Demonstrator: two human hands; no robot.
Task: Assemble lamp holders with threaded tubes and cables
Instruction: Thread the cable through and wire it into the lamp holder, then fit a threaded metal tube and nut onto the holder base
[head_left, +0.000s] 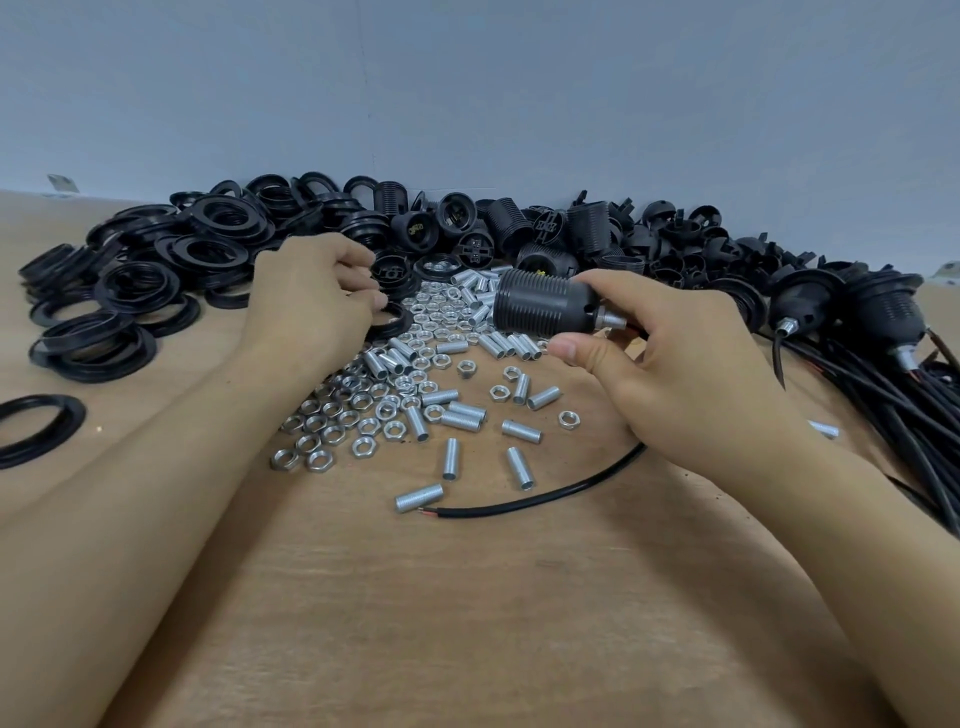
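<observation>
My right hand (691, 374) holds a black ribbed lamp holder (540, 301) on its side above the table, gripping it by the silver threaded tube (609, 318) at its base. A black cable (545, 496) runs from under that hand down across the table and ends in bare wire tips. My left hand (317, 296) rests at the edge of the ring pile with its fingers closed on a black ring (392, 322). Silver threaded tubes (457, 410) and hex nuts (332, 415) lie scattered between my hands.
Black threaded rings (140, 275) are heaped at the left, one ring (36, 426) lying apart near the left edge. Loose black holder parts (530, 228) line the wall. Finished holders with cables (852, 332) are piled at the right on the brown table (467, 623).
</observation>
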